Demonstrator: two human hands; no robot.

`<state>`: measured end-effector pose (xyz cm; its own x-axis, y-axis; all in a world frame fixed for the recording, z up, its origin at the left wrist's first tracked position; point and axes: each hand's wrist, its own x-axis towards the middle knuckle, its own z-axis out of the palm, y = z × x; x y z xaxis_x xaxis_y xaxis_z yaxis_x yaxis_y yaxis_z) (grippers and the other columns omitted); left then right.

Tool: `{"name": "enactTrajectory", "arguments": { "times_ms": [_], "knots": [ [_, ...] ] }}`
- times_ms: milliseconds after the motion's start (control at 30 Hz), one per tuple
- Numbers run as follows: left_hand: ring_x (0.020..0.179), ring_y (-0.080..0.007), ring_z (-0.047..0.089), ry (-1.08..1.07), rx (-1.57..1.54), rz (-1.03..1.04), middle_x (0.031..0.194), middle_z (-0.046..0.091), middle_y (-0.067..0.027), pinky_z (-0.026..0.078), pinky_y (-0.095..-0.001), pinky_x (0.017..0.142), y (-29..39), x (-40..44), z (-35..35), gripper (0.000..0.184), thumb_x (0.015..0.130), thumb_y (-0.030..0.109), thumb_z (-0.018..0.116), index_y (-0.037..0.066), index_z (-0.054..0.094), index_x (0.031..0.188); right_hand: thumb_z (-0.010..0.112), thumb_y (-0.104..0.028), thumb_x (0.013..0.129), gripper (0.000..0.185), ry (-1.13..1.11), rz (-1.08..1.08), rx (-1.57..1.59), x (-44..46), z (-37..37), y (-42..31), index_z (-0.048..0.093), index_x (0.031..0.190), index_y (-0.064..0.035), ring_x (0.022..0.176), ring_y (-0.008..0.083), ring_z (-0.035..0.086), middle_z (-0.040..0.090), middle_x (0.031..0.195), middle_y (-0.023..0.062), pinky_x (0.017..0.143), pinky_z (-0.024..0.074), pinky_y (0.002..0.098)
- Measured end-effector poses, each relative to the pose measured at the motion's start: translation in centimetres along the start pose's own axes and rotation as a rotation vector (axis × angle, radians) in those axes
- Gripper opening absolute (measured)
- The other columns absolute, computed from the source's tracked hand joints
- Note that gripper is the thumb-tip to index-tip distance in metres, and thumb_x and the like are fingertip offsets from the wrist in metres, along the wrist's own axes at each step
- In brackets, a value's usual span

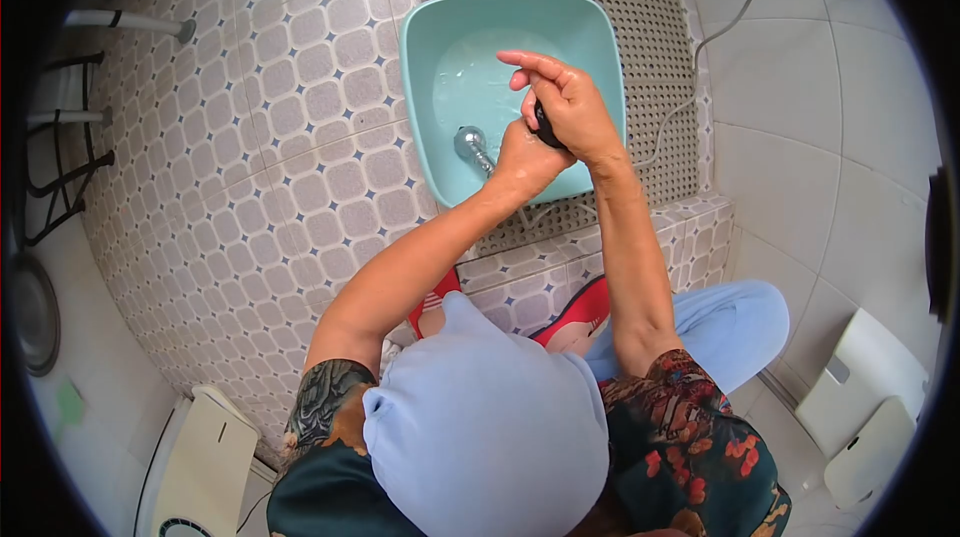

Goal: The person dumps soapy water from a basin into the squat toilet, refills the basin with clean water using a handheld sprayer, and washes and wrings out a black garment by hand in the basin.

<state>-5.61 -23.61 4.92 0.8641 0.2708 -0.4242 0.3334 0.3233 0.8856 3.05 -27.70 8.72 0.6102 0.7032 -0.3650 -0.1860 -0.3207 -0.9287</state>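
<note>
**Dark object pressed between wet hands above teal basin**

The teal basin (420, 102) holds some clear water and a chrome shower head (469, 142). Over it, the left hand (532, 159) closes on the dark object (546, 125); the right hand (575, 109) covers it, grip unclear, index finger extended. Its visible strip runs roughly front to back, glossy black; its ends are hidden.
</note>
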Motion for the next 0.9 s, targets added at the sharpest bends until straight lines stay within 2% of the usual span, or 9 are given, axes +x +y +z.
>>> {"name": "enactTrajectory", "arguments": {
  "times_ms": [100,133,200,300,533,733,833,867,900],
  "knots": [
    [0.089,-0.0204,0.06,0.154,0.061,0.139,0.095,0.062,-0.0078,0.047,-0.0326,0.075,-2.7,1.0,0.3,0.045,0.077,0.02,0.067,0.001,0.047,0.113,0.036,0.002,0.089,0.035,0.214,-0.01,-0.102,0.2,1.3,0.7,0.058,0.116,-0.001,0.053,0.0054,0.047,0.051,0.086,0.0027,0.051,0.0415,0.02],
    [0.089,-0.0204,0.06,0.157,0.061,0.134,0.095,0.062,-0.0078,0.047,-0.0326,0.075,-2.8,1.1,0.2,0.045,0.077,0.02,0.067,0.001,0.047,0.113,0.036,0.002,0.089,0.035,0.211,-0.006,-0.101,0.3,1.5,1.1,0.058,0.116,-0.001,0.053,0.0054,0.047,0.051,0.086,0.0027,0.051,0.0415,0.02],
    [0.078,-0.0338,0.064,0.271,0.302,0.111,0.08,0.064,-0.0181,0.048,-0.0405,0.065,-3.0,0.8,0.2,0.05,0.073,0.021,0.069,0.002,0.042,0.111,0.033,0.002,0.089,0.033,0.384,0.01,-0.087,0.4,1.9,2.3,0.058,0.111,0.0002,0.051,0.0058,0.048,0.05,0.086,0.0047,0.05,0.0418,0.0209],
    [0.076,-0.0372,0.063,0.243,0.435,0.149,0.078,0.064,-0.018,0.047,-0.0437,0.064,-4.8,1.1,-0.3,0.054,0.075,0.022,0.067,0.005,0.036,0.116,0.031,0.003,0.088,0.032,0.532,0.084,-0.024,0.3,2.6,3.0,0.056,0.109,0.0016,0.051,0.0076,0.049,0.05,0.087,0.0077,0.05,0.0426,0.0228],
    [0.074,-0.0362,0.063,0.147,0.686,0.081,0.079,0.065,-0.0166,0.047,-0.0413,0.064,-5.3,1.2,-1.5,0.054,0.082,0.024,0.059,0.005,0.03,0.123,0.031,0.005,0.085,0.031,0.708,0.158,0.139,1.4,2.9,6.4,0.049,0.11,0.0036,0.051,0.0132,0.052,0.05,0.088,0.0128,0.053,0.0453,0.0279],
    [0.07,-0.038,0.063,0.355,0.731,0.06,0.073,0.064,-0.0171,0.049,-0.0414,0.064,-5.0,1.0,-2.6,0.044,0.074,0.022,0.067,0.004,0.048,0.11,0.04,0.0,0.086,0.029,0.589,0.339,0.52,3.7,0.7,11.4,0.052,0.112,0.0011,0.071,0.0156,0.059,0.058,0.097,0.0133,0.065,0.049,0.0302],
    [0.071,-0.0368,0.064,0.621,0.381,0.331,0.073,0.064,-0.0186,0.051,-0.0395,0.064,-3.8,0.6,-5.0,0.038,0.061,0.015,0.075,0.002,0.059,0.093,0.044,-0.008,0.087,0.028,0.58,0.426,0.33,3.9,-1.2,11.9,0.054,0.112,-0.002,0.08,0.0234,0.061,0.062,0.102,0.0119,0.075,0.0489,0.0318],
    [0.067,-0.0284,0.066,0.618,0.309,0.435,0.073,0.065,-0.013,0.051,-0.0351,0.064,-3.5,0.4,-6.4,0.034,0.064,0.012,0.075,0.001,0.059,0.092,0.044,-0.008,0.087,0.028,0.586,0.427,0.334,4.2,-2.3,13.2,0.054,0.112,-0.002,0.08,0.0234,0.061,0.062,0.102,0.0119,0.075,0.0489,0.0318],
    [0.065,-0.0189,0.061,0.593,0.158,0.425,0.075,0.063,-0.0071,0.048,-0.0304,0.058,-3.2,0.0,-7.6,0.026,0.067,0.008,0.073,0.002,0.062,0.091,0.046,-0.009,0.086,0.029,0.649,0.282,-0.084,4.2,-3.3,14.6,0.054,0.113,-0.0027,0.082,0.0268,0.06,0.062,0.1,0.0125,0.078,0.0476,0.0348]
  ]
}}
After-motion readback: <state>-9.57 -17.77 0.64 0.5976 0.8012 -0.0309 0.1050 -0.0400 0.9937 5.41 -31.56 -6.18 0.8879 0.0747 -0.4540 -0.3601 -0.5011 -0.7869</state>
